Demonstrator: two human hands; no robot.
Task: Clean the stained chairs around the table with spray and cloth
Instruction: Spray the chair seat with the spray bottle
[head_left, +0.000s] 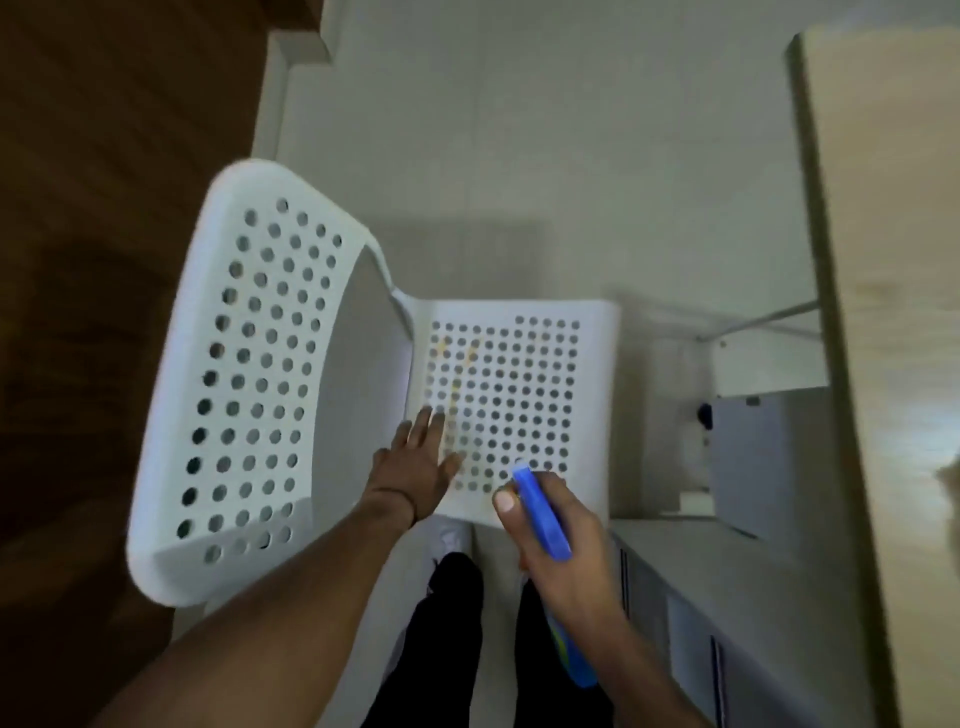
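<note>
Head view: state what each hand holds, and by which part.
The right hand grips the blue spray bottle at its neck. The left hand holds nothing, spread open over the chair seat.

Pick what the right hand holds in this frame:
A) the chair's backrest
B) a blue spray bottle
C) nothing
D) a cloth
B: the right hand is curled round the blue spray bottle, its top over the near edge of the white chair seat, while the left hand is spread open and holds nothing.
</note>
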